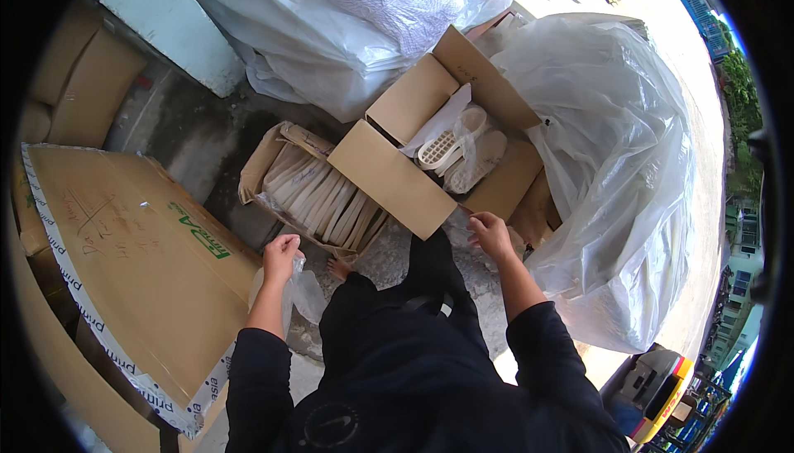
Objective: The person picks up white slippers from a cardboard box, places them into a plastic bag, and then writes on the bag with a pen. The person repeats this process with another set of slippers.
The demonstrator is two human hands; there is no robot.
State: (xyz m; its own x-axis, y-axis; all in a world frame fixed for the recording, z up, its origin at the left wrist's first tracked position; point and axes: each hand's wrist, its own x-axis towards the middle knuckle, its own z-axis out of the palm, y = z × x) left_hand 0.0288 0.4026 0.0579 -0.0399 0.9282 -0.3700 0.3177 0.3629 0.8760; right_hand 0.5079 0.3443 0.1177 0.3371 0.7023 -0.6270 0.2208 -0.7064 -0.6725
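Note:
My left hand [281,256] is closed in a pinch on a clear plastic bag [305,293], which hangs limp below the fingers. My right hand [490,235] has its fingers curled together beside the near corner of an open cardboard box [390,178]. What those fingers hold, if anything, is hard to make out. Inside the open box lie pale shoe soles [475,149], partly wrapped in thin clear plastic. Left of it stands a smaller worn carton [277,151] packed with a row of thin whitish pieces [318,197] in clear plastic.
A large flat carton [141,246] with taped edges stands at the left. Big plastic-wrapped bundles [608,164] bulge on the right, and another plastic-covered heap [322,40] sits at the far side. A pale board [169,23] leans at the far left. My foot [338,269] is beside the worn carton.

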